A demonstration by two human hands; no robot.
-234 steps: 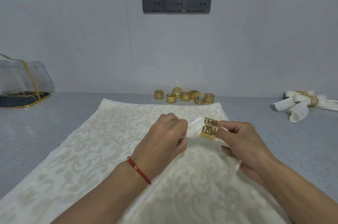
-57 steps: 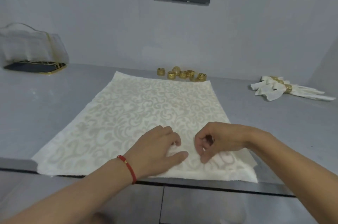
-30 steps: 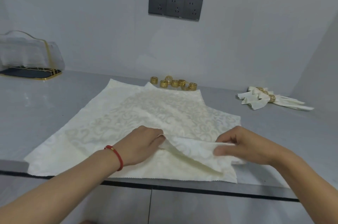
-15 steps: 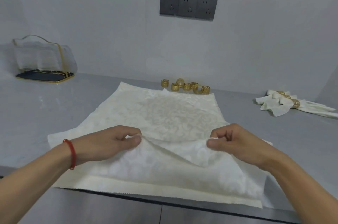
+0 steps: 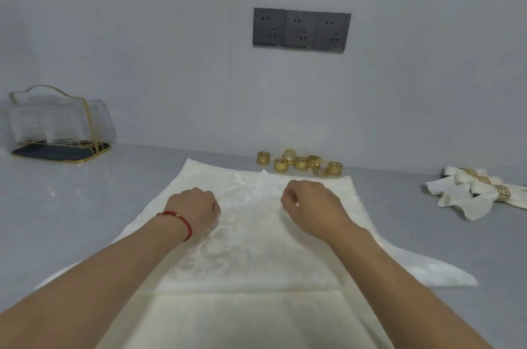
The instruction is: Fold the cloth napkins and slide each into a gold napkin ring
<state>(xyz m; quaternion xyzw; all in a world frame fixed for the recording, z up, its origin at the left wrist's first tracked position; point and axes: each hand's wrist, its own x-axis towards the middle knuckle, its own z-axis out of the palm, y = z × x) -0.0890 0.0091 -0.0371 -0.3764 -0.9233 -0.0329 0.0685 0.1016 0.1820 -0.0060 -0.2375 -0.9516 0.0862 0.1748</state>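
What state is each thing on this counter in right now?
top napkin: near edge folded toward the wall, held by both hands
left hand: fingers curled, pinching the folded edge
right hand: fingers curled, pinching the folded edge
loose gold rings: empty, clustered by the wall
finished napkins: rolled, inside gold rings, piled at right
glass holder: upright, far left
wall sockets: nothing plugged in

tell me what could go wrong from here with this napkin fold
1. Both the left hand and right hand carry the top napkin toward the loose gold rings; pushing further could knock them.
2. Napkins beneath may drag along.
3. The far corner looks uneven, so the fold may skew.
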